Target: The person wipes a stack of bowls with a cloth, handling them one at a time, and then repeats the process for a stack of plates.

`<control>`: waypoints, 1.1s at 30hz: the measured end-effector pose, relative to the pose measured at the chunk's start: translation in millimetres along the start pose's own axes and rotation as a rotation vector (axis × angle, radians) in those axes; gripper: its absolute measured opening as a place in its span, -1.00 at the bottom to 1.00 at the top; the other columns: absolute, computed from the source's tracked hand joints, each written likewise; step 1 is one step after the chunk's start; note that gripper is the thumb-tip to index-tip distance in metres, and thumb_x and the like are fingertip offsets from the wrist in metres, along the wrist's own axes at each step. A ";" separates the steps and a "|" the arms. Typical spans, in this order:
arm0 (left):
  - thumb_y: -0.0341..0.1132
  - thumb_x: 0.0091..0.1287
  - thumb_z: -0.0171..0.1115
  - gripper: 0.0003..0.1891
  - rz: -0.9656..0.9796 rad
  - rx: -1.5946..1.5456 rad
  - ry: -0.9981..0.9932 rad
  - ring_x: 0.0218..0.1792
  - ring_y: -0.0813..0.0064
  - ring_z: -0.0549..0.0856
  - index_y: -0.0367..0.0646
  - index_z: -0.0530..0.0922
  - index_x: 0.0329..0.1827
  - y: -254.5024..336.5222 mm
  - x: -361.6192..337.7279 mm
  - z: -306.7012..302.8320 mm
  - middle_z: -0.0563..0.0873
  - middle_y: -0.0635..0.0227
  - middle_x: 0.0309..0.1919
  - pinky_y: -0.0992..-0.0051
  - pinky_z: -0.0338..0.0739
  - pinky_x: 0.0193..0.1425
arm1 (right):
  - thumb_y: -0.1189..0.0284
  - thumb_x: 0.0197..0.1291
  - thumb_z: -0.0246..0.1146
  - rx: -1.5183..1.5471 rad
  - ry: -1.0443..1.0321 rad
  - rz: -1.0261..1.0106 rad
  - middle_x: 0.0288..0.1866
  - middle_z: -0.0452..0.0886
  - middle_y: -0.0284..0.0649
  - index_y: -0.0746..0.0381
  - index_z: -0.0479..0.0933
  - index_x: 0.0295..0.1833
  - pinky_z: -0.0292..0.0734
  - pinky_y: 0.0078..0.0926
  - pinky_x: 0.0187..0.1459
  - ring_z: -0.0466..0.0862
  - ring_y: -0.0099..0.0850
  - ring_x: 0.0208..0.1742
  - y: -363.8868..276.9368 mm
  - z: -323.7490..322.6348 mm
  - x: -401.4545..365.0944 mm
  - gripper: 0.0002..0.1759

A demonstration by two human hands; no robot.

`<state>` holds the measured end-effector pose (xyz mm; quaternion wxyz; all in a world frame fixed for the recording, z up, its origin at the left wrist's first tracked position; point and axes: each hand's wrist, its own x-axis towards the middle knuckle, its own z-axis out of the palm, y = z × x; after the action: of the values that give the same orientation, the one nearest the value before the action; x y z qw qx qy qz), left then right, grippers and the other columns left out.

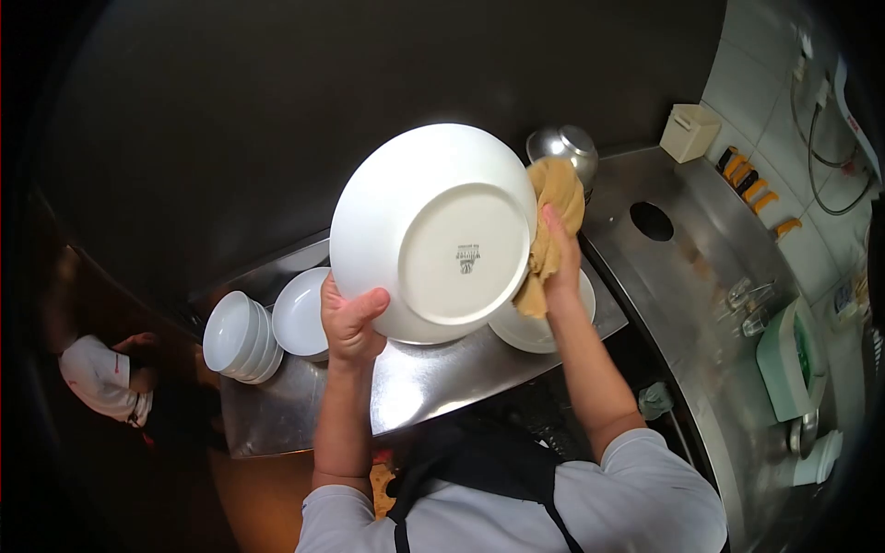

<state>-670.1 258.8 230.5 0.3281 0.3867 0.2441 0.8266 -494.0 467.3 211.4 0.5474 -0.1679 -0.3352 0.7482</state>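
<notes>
A large white plate (369, 221) is held up over the steel counter, its underside with a foot ring and a small printed mark facing me. My left hand (352, 323) grips its lower left rim, thumb on the underside. At the right rim, my right hand (562, 258) is closed on a tan cloth (560, 194) that touches the plate's edge. Behind the plate, part of another white plate (530, 336) shows on the counter. Left of my left hand sit a white bowl (300, 309) and a stack of several white bowls (230, 332).
The steel counter (406, 396) runs beneath the plate. A metal bowl (558, 143) stands behind the cloth. On the right, a steel worktop with a round hole (652, 221) holds a pale green container (784, 359). Orange-handled tools (737, 170) line the wall. Another person (97, 378) is at far left.
</notes>
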 end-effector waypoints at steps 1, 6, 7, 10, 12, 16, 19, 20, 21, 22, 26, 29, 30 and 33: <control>-0.51 0.19 0.55 -0.45 0.050 -0.009 0.026 0.08 0.35 0.78 -0.32 0.58 0.27 -5.7 -1.6 4.7 0.78 0.19 0.09 0.37 0.65 0.25 | 0.25 0.35 0.42 -0.027 0.060 -0.079 0.22 0.65 -0.20 0.35 0.44 0.39 0.53 -0.45 0.24 0.66 -0.41 0.19 9.5 8.2 -12.5 -0.37; -0.56 0.25 0.48 -0.54 0.287 0.034 0.093 0.08 0.37 0.77 -0.30 0.59 0.23 -13.1 -7.4 13.6 0.79 0.19 0.08 0.38 0.64 0.25 | 0.39 0.33 0.42 -0.233 0.064 -0.334 0.23 0.63 -0.18 0.36 0.46 0.37 0.54 -0.41 0.25 0.67 -0.37 0.18 65.8 6.0 -69.0 -0.43; -0.58 0.26 0.47 -0.55 0.315 0.035 0.107 0.08 0.38 0.77 -0.30 0.59 0.23 -6.8 -6.1 17.9 0.79 0.19 0.08 0.39 0.64 0.24 | 0.42 0.31 0.43 -0.357 0.021 -0.408 0.22 0.63 -0.18 0.35 0.47 0.36 0.54 -0.39 0.25 0.67 -0.35 0.18 66.0 7.4 -75.7 -0.44; -0.60 0.27 0.45 -0.59 0.353 0.068 0.109 0.05 0.40 0.78 -0.31 0.61 0.20 2.6 -1.2 16.9 0.79 0.20 0.06 0.42 0.64 0.22 | 0.47 0.21 0.48 -0.505 -0.245 -0.527 0.21 0.62 -0.16 0.35 0.52 0.28 0.54 -0.33 0.26 0.68 -0.26 0.15 37.4 14.4 -75.3 -0.46; -0.62 0.28 0.45 -0.62 0.361 0.104 0.087 0.03 0.43 0.78 -0.32 0.63 0.16 3.5 -6.1 17.3 0.80 0.22 0.05 0.43 0.65 0.21 | 0.49 0.04 0.53 -0.814 -0.540 -1.026 0.15 0.60 -0.12 0.30 0.58 0.20 0.59 -0.26 0.19 0.69 -0.13 0.13 12.7 39.6 -59.0 -0.44; -0.61 0.27 0.47 -0.66 0.354 0.210 0.064 -0.02 0.47 0.78 -0.35 0.68 0.11 5.1 -12.7 41.5 0.82 0.24 -0.01 0.45 0.65 0.16 | 0.52 -0.05 0.51 -1.065 -0.599 -1.307 0.13 0.59 -0.06 0.25 0.60 0.19 0.62 -0.22 0.10 0.68 -0.04 0.14 -33.7 88.8 -30.6 -0.41; -0.61 0.25 0.50 -0.66 0.366 0.265 0.081 -0.05 0.50 0.77 -0.35 0.69 0.09 13.5 -23.9 50.5 0.83 0.23 -0.05 0.47 0.64 0.14 | 0.51 0.05 0.48 -0.708 -0.382 -0.724 0.18 0.59 0.00 0.29 0.58 0.19 0.61 -0.18 0.12 0.66 0.00 0.18 -20.0 80.3 -15.8 -0.47; -0.60 0.25 0.50 -0.67 0.382 0.290 0.103 -0.06 0.51 0.77 -0.35 0.69 0.08 13.5 -25.6 50.0 0.83 0.24 -0.05 0.48 0.64 0.13 | 0.49 0.07 0.48 -0.634 -0.359 -0.680 0.15 0.61 -0.01 0.30 0.57 0.19 0.60 -0.16 0.13 0.66 -0.01 0.19 0.7 71.7 -27.8 -0.48; -0.60 0.25 0.51 -0.67 0.397 0.315 0.125 -0.07 0.52 0.77 -0.35 0.69 0.07 12.5 -26.0 48.8 0.83 0.25 -0.06 0.48 0.64 0.13 | 0.48 0.10 0.48 -0.557 -0.334 -0.640 0.11 0.63 -0.01 0.31 0.56 0.20 0.60 -0.14 0.15 0.66 -0.01 0.20 21.3 63.1 -39.7 -0.48; -0.60 0.25 0.51 -0.68 0.408 0.342 0.145 -0.07 0.52 0.76 -0.35 0.70 0.07 10.8 -24.9 46.8 0.83 0.26 -0.07 0.49 0.64 0.12 | 0.44 0.12 0.49 -0.542 -0.354 -0.773 0.07 0.65 -0.02 0.32 0.55 0.22 0.59 -0.13 0.16 0.66 -0.02 0.21 43.7 52.8 -50.2 -0.46; -0.53 0.33 0.48 -0.76 0.305 0.460 0.199 -0.14 0.59 0.76 -0.34 0.71 0.03 -0.8 -28.7 30.4 0.84 0.28 -0.12 0.54 0.66 0.00 | 0.40 0.14 0.49 -0.789 -0.668 -0.989 0.13 0.63 -0.01 0.43 0.52 0.28 0.55 -0.23 0.23 0.66 -0.16 0.19 35.8 63.2 -67.4 -0.38; -0.51 0.36 0.46 -0.80 0.307 0.696 0.134 -0.18 0.62 0.76 -0.34 0.72 0.00 13.2 -34.9 40.8 0.85 0.29 -0.16 0.57 0.65 -0.07 | 0.36 0.16 0.49 -0.581 -0.504 -0.849 0.00 0.68 -0.08 0.39 0.55 0.20 0.59 -0.32 0.07 0.70 -0.29 0.04 24.0 89.1 -26.6 -0.46; -0.50 0.35 0.47 -0.80 0.320 0.677 0.117 -0.18 0.62 0.76 -0.35 0.73 0.00 17.6 -35.2 43.9 0.85 0.29 -0.17 0.57 0.65 -0.08 | 0.34 0.17 0.49 -0.541 -0.454 -0.660 -0.04 0.70 -0.10 0.38 0.56 0.19 0.60 -0.36 0.00 0.72 -0.33 -0.02 15.3 96.3 -21.2 -0.46; -0.49 0.34 0.48 -0.79 0.399 0.579 0.095 -0.22 0.62 0.76 -0.36 0.73 -0.02 31.3 -34.8 54.5 0.86 0.31 -0.21 0.57 0.65 -0.10 | 0.34 0.20 0.48 -0.378 -0.292 -0.258 -0.13 0.72 -0.16 0.36 0.52 0.22 0.61 -0.49 -0.14 0.73 -0.44 -0.14 5.5 109.8 -7.6 -0.45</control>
<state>-620.7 220.7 266.1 0.0253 0.4649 0.4030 0.7880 -563.2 424.4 285.6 0.5430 -0.1136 -0.5629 0.6127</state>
